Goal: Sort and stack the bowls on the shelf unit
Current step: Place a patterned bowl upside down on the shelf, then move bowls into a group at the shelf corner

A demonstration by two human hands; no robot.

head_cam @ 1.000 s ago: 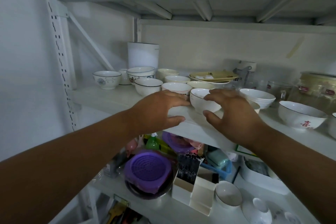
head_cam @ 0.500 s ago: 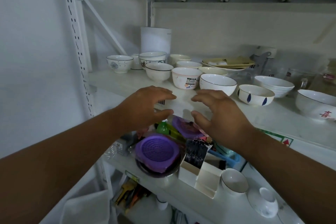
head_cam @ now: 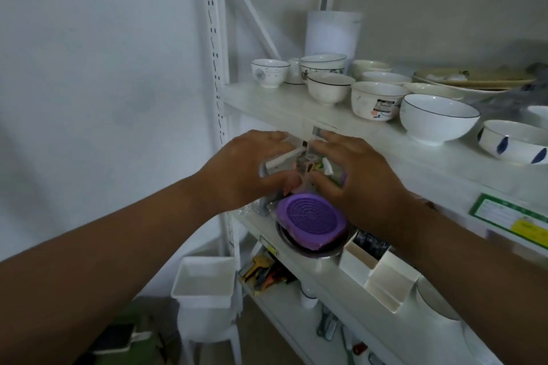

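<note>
both hands hover in front of the shelf's (head_cam: 296, 111) front edge, empty: the left hand (head_cam: 249, 169) and the right hand (head_cam: 353, 178) face each other with fingers straight and relaxed and thumbs below, each grip open and holding nothing, neither touching a bowl. that paired, palms-inward pose reads as a readiness to cup a bowl from both sides, which suits smooth round ceramic that would slip from a one-sided pinch. the bowls stand upright in loose rows along the shelf. toward its left end sits a small floral bowl (head_cam: 269, 72), set apart from the rest. next come a nested pair of rimmed bowls (head_cam: 323, 64), already stacked, with a black-rimmed bowl (head_cam: 327, 89) just in front. further right stand a bowl with a label (head_cam: 376, 101), a larger white bowl (head_cam: 436, 118) near the front edge, and a blue-leaf bowl (head_cam: 513, 142) toward the right end. like sizes are not yet together, so the sorting looks early. on the lower shelf a purple strainer (head_cam: 311, 222) rests in a metal basin, outside the task.
</note>
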